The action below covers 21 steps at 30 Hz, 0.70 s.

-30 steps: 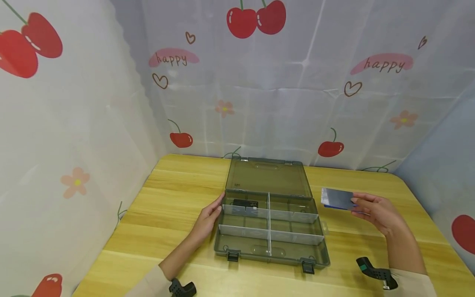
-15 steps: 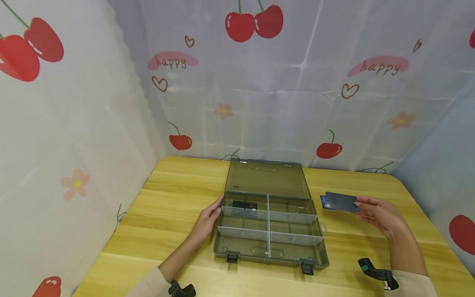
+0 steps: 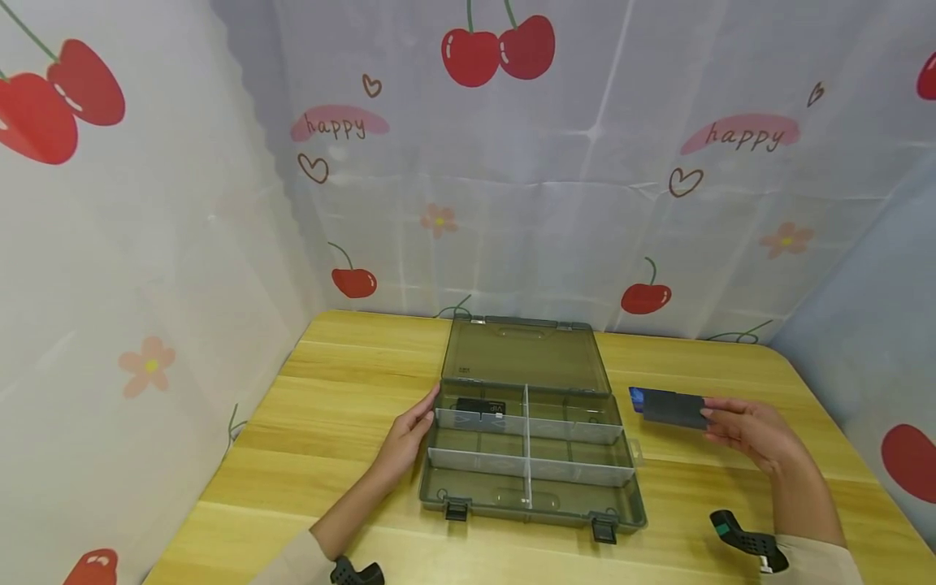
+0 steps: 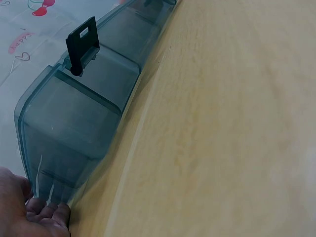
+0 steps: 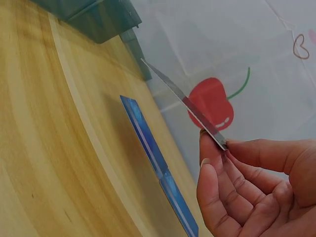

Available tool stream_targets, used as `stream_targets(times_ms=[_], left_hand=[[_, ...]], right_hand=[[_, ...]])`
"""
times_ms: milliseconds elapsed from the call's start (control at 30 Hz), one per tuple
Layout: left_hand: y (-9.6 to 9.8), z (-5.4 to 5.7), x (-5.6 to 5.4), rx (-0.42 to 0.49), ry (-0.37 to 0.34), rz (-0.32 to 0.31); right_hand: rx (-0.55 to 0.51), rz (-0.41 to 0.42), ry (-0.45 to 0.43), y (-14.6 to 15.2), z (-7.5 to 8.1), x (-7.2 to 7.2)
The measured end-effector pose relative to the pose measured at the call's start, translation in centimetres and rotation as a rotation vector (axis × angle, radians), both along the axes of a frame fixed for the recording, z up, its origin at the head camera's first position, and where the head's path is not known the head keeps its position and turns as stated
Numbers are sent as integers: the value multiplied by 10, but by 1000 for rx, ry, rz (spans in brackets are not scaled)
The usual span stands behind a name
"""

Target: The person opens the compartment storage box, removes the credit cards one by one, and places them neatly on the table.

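A dark, thin card is pinched between the thumb and fingers of my right hand, right of the box. In the right wrist view it is seen nearly edge-on, apart from the blue, card-like pieces lower down by the table. Only a blue corner shows past the dark card in the head view. My left hand rests against the left wall of the translucent grey-green compartment box, fingers stretched along it. A black card marked VIP lies in the back left compartment.
The box lid is folded back towards the cherry-print curtain. Clear dividers split the box into several compartments. Two black latches hang at its front. Wooden table surrounds it.
My right hand has come down slightly and the dark card has tilted, losing its bright glare. More blue shows at its upper left. My left hand keeps its place on the box.
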<state>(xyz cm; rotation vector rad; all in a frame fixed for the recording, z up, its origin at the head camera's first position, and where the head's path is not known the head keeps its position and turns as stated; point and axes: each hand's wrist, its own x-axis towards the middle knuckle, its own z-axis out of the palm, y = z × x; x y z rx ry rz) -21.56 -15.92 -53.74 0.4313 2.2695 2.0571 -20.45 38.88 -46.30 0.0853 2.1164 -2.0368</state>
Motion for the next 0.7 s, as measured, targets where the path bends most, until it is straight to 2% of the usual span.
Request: stream_targets(times_ms=[267, 533, 700], left_hand=[[-1, 0, 0, 2, 1, -6], [-2, -2, 0, 11, -10, -9], [-1, -2, 0, 13, -10, -7]], right_hand=[[37, 31, -6, 4, -5, 0], [250, 22, -23, 4, -11, -1], [248, 35, -30, 5, -14, -2]])
